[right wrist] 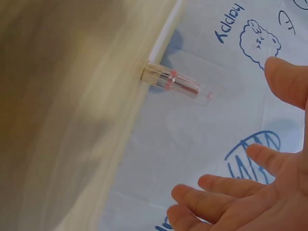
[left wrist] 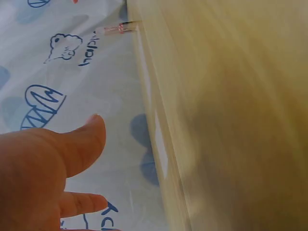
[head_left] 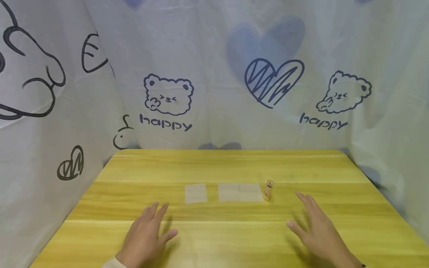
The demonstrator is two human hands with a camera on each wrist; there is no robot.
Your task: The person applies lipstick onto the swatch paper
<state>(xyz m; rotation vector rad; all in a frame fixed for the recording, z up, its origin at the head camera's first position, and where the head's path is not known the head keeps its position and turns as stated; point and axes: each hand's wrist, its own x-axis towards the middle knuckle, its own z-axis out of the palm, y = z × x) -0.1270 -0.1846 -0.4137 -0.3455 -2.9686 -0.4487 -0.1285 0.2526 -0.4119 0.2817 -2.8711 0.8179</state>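
Over the near left of the table, my left hand [head_left: 144, 232] is held with thumb and fingers spread, holding nothing. My right hand [head_left: 318, 232] hovers at the near right, fingers apart and holding nothing. A lipstick [head_left: 268, 190] with a clear cap and gold base stands upright beyond the right fingertips; the right wrist view shows the same lipstick [right wrist: 175, 83] with a pinkish band. Just left of it lies a wide pale sheet of thin paper [head_left: 240, 192] with a crease near its middle. A smaller pale paper square [head_left: 196, 193] lies further left, ahead of my left hand.
The wood-grain table [head_left: 231, 238] reaches back to a pale cloth curtain [head_left: 214, 48] printed with hearts and bears. More printed cloth [head_left: 30, 149] hangs along the left side, and another stretch [head_left: 399, 123] along the right.
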